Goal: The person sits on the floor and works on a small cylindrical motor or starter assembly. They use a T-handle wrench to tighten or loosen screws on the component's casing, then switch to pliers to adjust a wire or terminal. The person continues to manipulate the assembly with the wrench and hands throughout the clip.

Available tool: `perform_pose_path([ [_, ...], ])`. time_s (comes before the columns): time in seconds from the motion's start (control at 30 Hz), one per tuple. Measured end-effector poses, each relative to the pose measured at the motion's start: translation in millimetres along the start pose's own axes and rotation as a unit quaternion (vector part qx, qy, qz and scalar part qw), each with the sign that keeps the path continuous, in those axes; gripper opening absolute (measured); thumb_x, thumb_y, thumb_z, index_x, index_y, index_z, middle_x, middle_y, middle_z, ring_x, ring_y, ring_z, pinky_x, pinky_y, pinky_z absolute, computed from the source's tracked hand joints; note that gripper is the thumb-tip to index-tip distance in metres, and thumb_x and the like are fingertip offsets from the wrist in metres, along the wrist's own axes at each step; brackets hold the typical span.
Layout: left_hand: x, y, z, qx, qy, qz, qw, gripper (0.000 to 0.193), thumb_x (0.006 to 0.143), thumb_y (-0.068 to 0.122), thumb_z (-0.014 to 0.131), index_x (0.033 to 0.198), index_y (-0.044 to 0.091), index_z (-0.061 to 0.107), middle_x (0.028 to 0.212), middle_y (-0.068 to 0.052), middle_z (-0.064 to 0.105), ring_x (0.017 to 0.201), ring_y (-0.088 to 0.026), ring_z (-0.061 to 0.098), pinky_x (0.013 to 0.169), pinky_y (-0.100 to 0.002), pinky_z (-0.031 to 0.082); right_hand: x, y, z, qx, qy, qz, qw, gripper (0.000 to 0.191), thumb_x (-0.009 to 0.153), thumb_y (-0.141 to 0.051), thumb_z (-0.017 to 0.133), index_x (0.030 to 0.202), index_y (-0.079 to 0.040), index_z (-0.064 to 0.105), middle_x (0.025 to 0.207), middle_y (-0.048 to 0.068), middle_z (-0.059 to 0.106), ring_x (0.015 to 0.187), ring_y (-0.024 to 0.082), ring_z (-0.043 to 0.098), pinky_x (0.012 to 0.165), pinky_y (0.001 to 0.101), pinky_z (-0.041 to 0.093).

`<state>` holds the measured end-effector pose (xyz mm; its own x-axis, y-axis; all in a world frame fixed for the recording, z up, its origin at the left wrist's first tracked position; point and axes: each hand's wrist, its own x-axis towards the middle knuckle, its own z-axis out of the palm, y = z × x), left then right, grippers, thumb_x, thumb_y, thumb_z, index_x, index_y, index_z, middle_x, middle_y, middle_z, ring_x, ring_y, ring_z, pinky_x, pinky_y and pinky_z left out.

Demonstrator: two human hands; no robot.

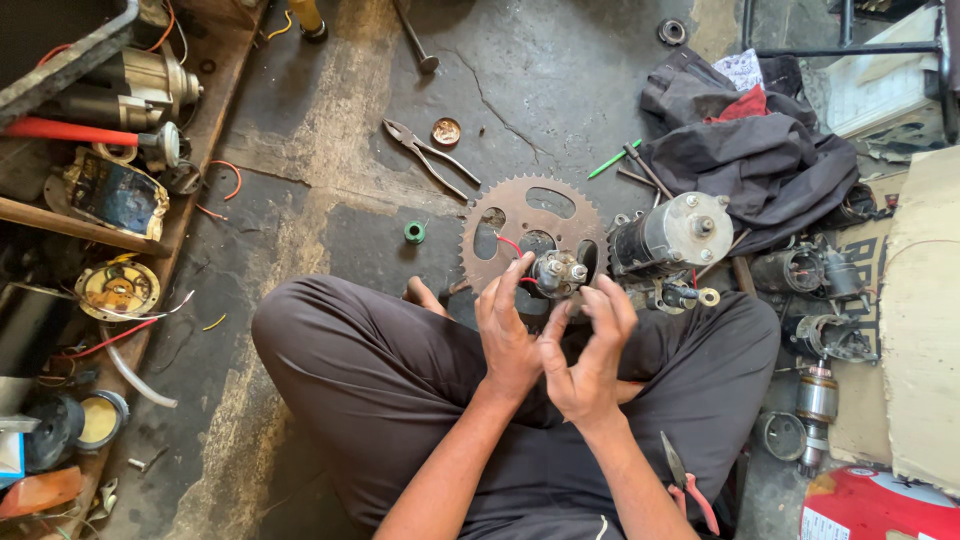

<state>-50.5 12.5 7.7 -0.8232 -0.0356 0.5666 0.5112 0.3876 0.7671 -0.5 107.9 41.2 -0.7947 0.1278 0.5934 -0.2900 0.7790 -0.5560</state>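
Hands on small solenoid-type part with red wires, held above lap.
Left hand [507, 335] grip closed on the metal part [556, 273], fingertips pinching its near side; right hand [592, 350] grip half open, fingers curled just beside it, contact unclear. Best to steady the body with the left and keep the red wires [512, 245] untwisted. Both palms face in, wrists close together, forearms rising from crossed legs. Sprocket [533, 240] lies on floor [330, 160] behind, starter motor [668, 236] beside, pliers [430, 156] farther.

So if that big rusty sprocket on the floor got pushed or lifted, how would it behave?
The sprocket looks like stiff metal, probably heavy for its thinness. Lying flat on the concrete floor, it would likely scrape rather than roll. Its teeth might snag fingers.
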Motion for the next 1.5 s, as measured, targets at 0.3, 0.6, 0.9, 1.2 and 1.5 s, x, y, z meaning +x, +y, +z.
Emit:
perform_pose_path([
  [0.3, 30, 14, -22, -0.029, -0.088, -0.084, 0.992, 0.105, 0.077, 0.029, 0.091, 0.158, 0.001, 0.030, 0.144, -0.013, 0.062, 0.125, -0.034, 0.058, 0.110, -0.045, 0.041, -22, 2, -27, 0.136, 0.014, 0.089, 0.987, 0.067, 0.093, -0.007, 0.069, 0.149, 0.001, 0.035, 0.144, 0.021, 0.048, 0.124, 0.029, 0.057, 0.102, 0.0366, 0.049],
  [0.6, 59, 19, -74, -0.128, -0.078, -0.137, 0.979, 0.019, 0.091, 0.014, 0.076, 0.108, 0.006, 0.073, 0.131, -0.014, 0.068, 0.119, -0.026, 0.063, 0.105, -0.038, 0.044, -55, 14, -61, 0.197, -0.040, 0.212, 0.956, 0.016, 0.103, -0.009, 0.055, 0.089, -0.001, 0.057, 0.079, 0.005, 0.066, 0.066, 0.010, 0.059, 0.063, 0.0239, 0.051],
  [0.9, 65, 0, -88, -0.066, -0.166, -0.239, 0.954, 0.034, 0.091, 0.034, 0.076, 0.088, 0.003, 0.061, 0.119, -0.007, 0.071, 0.099, -0.023, 0.052, 0.091, -0.035, 0.044, -25, 9, -68, 0.213, -0.109, 0.251, 0.938, 0.024, 0.102, -0.010, 0.057, 0.080, 0.001, 0.062, 0.071, 0.004, 0.064, 0.065, 0.012, 0.060, 0.062, 0.0248, 0.050],
  [1.2, 112, -26, -56, 0.029, -0.380, 0.090, 0.920, 0.080, 0.056, 0.046, 0.092, 0.126, 0.016, 0.067, 0.152, -0.010, 0.050, 0.151, -0.048, 0.026, 0.121, -0.060, 0.020, -15, 18, -57, 0.186, -0.162, 0.228, 0.942, 0.008, 0.092, -0.008, 0.067, 0.092, 0.000, 0.067, 0.080, 0.007, 0.068, 0.071, 0.016, 0.066, 0.068, 0.0267, 0.052],
  [1.5, 101, -41, -39, 0.016, -0.386, 0.092, 0.918, 0.069, 0.059, 0.043, 0.093, 0.119, 0.018, 0.071, 0.144, -0.003, 0.059, 0.147, -0.045, 0.036, 0.122, -0.058, 0.022, -51, 35, -44, 0.104, -0.141, 0.267, 0.948, 0.027, 0.089, -0.010, 0.073, 0.114, -0.003, 0.067, 0.103, 0.010, 0.069, 0.089, 0.017, 0.069, 0.078, 0.0281, 0.054],
])
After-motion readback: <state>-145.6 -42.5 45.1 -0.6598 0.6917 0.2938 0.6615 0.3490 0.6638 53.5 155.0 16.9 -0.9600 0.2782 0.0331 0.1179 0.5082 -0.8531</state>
